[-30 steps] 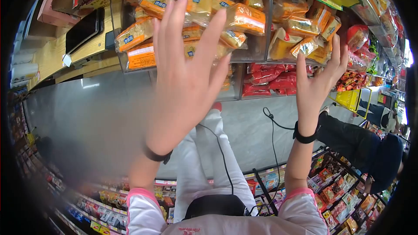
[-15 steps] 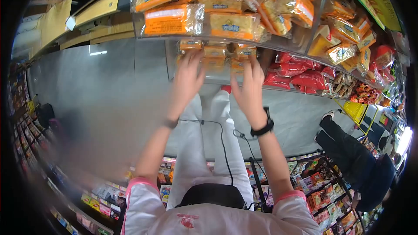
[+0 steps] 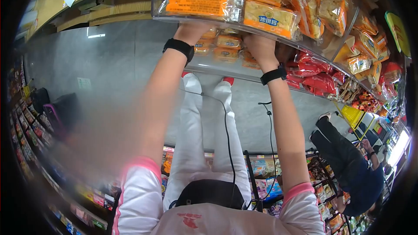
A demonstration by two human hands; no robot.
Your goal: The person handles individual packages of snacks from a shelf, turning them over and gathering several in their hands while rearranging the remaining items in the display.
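My left hand (image 3: 190, 33) reaches into the lower clear bin (image 3: 215, 70), its fingers hidden beneath the upper clear bin (image 3: 209, 21). On the other side my right hand (image 3: 261, 48) is in the same lower bin, and its fingers are out of sight too. Between the hands sit several orange-and-clear wrapped sachima cakes (image 3: 226, 42) in stacks. Whether either hand holds any of them does not show. More wrapped sachima cakes (image 3: 270, 17) fill the upper bin, just above my hands.
Red snack packets (image 3: 318, 82) lie to the right of my right hand. A person in dark clothes (image 3: 348, 161) stands at the right near a yellow basket (image 3: 352, 115). Cables (image 3: 227, 135) hang in front of my legs. Snack racks (image 3: 261, 169) are behind me.
Both hands have moved forward, from over the lower bin's front to under the upper bin, hiding the fingers. The view has shifted, and the bins appear closer.
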